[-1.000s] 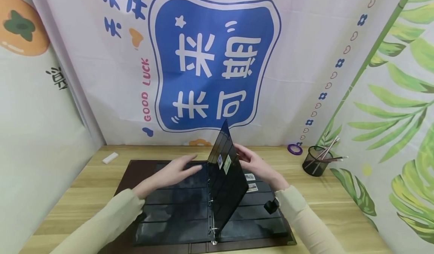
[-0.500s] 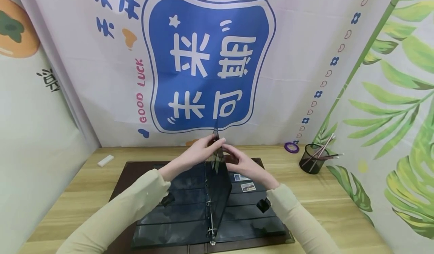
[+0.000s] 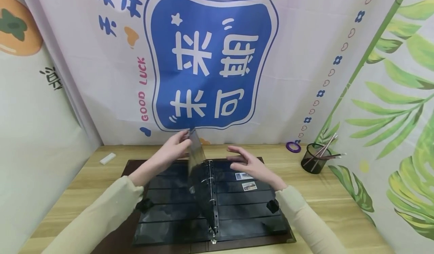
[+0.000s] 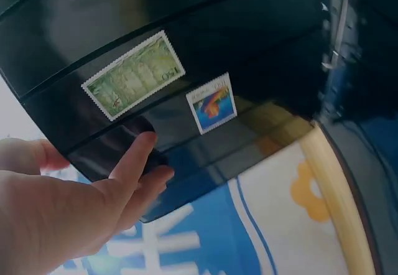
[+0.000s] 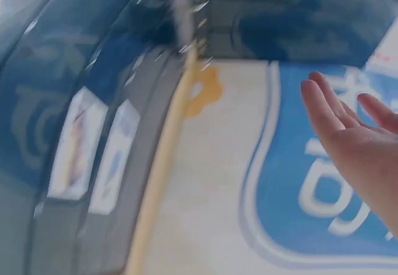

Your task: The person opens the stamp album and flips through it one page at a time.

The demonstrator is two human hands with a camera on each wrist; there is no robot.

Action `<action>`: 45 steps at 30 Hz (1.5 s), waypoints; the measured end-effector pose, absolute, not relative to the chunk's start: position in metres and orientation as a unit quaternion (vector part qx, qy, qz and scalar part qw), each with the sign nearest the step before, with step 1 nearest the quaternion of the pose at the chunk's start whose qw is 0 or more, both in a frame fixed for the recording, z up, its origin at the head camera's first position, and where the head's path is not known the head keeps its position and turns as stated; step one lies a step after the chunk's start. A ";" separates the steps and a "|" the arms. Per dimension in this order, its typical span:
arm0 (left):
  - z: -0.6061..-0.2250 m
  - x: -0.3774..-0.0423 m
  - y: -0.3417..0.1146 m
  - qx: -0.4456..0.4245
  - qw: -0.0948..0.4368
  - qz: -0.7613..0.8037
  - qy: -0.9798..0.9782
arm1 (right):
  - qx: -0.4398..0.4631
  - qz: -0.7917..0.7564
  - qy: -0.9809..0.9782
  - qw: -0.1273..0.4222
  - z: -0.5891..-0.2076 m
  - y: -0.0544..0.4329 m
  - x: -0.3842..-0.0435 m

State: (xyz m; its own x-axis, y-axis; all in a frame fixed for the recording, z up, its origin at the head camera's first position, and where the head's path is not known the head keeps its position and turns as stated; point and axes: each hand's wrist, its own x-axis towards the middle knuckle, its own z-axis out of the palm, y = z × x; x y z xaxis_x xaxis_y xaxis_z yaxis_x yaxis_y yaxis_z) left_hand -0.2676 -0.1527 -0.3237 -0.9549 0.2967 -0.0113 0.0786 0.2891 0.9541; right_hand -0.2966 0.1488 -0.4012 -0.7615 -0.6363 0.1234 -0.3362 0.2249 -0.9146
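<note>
The left hand (image 3: 173, 145) is apparently pinching the outer edge of a black leaf (image 3: 198, 175), with 2 fingers lying against its stamped face. The leaf is standing just right of that hand, leaning toward it and joining the metal rings (image 3: 207, 179) of an open album (image 3: 257, 243) below both hands. 1 green stamp (image 4: 134, 76) and 1 blue stamp (image 4: 212, 102) are sitting in the leaf near those fingers.

The right hand (image 3: 251, 165) is hovering with its fingers loosely spread, holding nothing; below it, 2 small stamps (image 3: 249, 186) are lying in the right page (image 3: 244, 210).

Judging by the tilt, the page turn is running past its midpoint: the leaf is standing off the right page, while its lowering onto the left page (image 3: 162, 224), beneath the left hand, is waiting to be done. A mesh cup (image 3: 309, 166) is standing well right of the right hand.
</note>
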 end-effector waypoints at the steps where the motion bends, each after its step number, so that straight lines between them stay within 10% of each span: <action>1: -0.324 -0.266 -0.160 0.110 0.091 0.576 0.805 | -0.309 -0.536 0.773 0.137 -0.405 0.154 -0.299; 23: -0.431 -0.250 -0.253 -0.004 0.035 0.445 0.895 | -0.243 -0.339 0.906 0.071 -0.468 0.232 -0.322; 45: -0.489 -0.235 -0.259 0.127 -0.071 0.205 0.968 | -0.272 -0.224 0.933 0.076 -0.484 0.249 -0.341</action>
State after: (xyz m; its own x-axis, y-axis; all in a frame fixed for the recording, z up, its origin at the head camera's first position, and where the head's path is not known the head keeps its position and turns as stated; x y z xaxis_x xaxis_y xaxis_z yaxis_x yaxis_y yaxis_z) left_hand -0.2349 -0.2588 -0.4892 -0.9576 0.2170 0.1896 0.2753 0.8837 0.3787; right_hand -0.3406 0.2494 -0.4842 -0.8406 -0.5414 -0.0191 -0.4734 0.7513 -0.4599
